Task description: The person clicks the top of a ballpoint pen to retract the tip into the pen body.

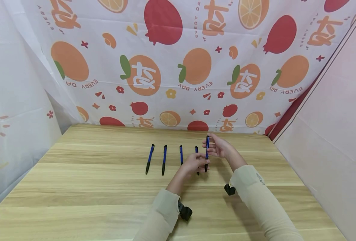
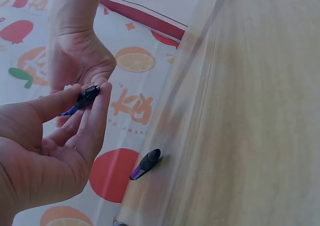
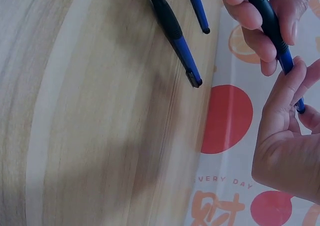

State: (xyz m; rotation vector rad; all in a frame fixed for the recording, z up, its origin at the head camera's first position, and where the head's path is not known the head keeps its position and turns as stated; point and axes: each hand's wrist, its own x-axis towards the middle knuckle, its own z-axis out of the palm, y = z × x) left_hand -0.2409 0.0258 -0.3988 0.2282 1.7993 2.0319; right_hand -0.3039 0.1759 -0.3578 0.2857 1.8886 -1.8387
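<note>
Both hands hold one blue pen (image 1: 207,149) with a black grip, raised above the table. My left hand (image 1: 193,163) pinches its black lower end between thumb and fingers, plain in the left wrist view, where the pen's black tip (image 2: 90,93) points toward the camera. The right hand (image 1: 221,146) pinches the upper, clicker end; in the right wrist view its fingers (image 3: 285,88) lie along the blue barrel. Just beneath the left hand lies another blue pen (image 1: 197,149), partly covered by it. A third pen (image 1: 181,154) to the left is also partly hidden by that hand.
Farther left, two more blue pens (image 1: 150,159) (image 1: 164,160) lie roughly parallel on the wood-grain table (image 1: 90,187). Behind the table hangs a white cloth (image 1: 172,100) printed with fruit. Pale cloth panels stand at both sides.
</note>
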